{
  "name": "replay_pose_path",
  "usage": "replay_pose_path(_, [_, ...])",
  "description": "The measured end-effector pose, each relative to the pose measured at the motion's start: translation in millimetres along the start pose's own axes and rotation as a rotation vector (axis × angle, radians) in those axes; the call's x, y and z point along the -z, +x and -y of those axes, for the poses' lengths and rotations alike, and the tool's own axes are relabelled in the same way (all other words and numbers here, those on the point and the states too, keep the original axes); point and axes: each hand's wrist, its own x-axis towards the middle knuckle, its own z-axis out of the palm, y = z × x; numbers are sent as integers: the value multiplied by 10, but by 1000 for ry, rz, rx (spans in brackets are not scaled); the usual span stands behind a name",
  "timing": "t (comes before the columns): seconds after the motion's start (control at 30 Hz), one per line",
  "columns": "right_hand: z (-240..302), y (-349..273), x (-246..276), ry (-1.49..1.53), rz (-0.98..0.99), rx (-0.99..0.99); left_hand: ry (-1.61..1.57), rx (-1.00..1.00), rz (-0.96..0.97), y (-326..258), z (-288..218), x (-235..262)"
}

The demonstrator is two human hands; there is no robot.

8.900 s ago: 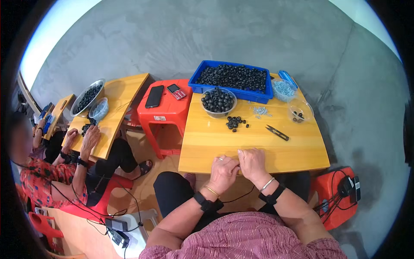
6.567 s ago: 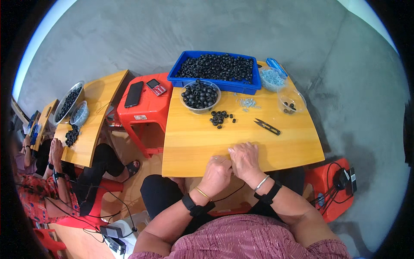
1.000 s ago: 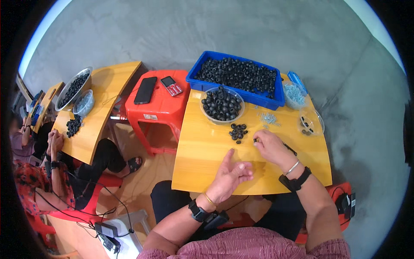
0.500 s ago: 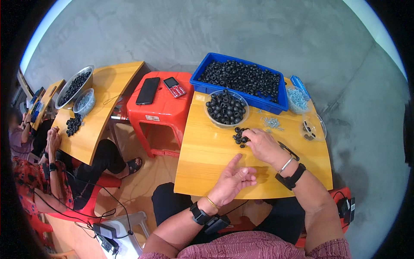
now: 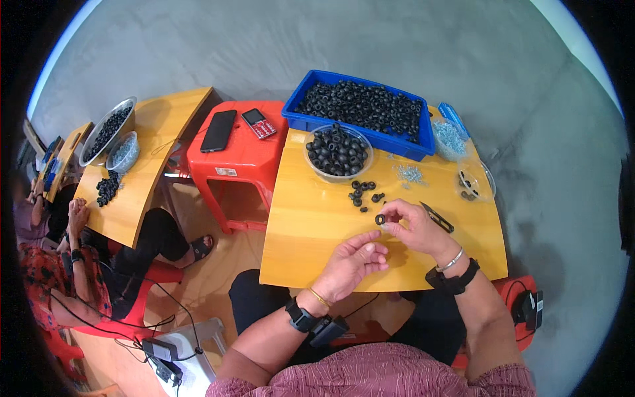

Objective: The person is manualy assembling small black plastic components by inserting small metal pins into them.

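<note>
Between the thumb and fingers of my right hand [image 5: 415, 226] is a small black ring-shaped part [image 5: 380, 219], its hole showing. My left hand [image 5: 350, 266] is just below and to the left, fingers stretched out with nothing visible in them, its index fingertip near the ring. Beyond both hands, several loose black parts [image 5: 358, 194] lie scattered on the yellow table [image 5: 297, 245]. A clear round tub [image 5: 338, 153] heaped with black rings stands behind them.
A blue tray [image 5: 291, 118] full of black parts sits at the back. To the right are small silvery pieces [image 5: 410, 174], a tub of them [image 5: 450, 140], a clear container [image 5: 471, 184] and a slim black tool [image 5: 438, 217]. Phones [image 5: 219, 130] rest on a red stool [image 5: 228, 165]; a co-worker [image 5: 63, 278] sits left.
My right hand has drawn back from the loose black parts with one ring, coming closer to my left hand. The loose parts are more spread out. The view has shifted slightly.
</note>
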Motion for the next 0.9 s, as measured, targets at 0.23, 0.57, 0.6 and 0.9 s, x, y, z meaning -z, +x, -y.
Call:
replay_pose_path(0.23, [195,-181,-45,9,60,48,-48,-16,-1,13,-12,-3])
replay_pose_path(0.57, [371,-216,-51,-249,86,206,-3,-49,-8,-21,9,-19])
replay_pose_path(0.6, [379,-214,-57,-249,71,230,-2,-65,-2,-24,10,-18])
replay_pose_path(0.9, [403,-264,-61,-155,-33,207,-22,-55,65,-50,-31,-3])
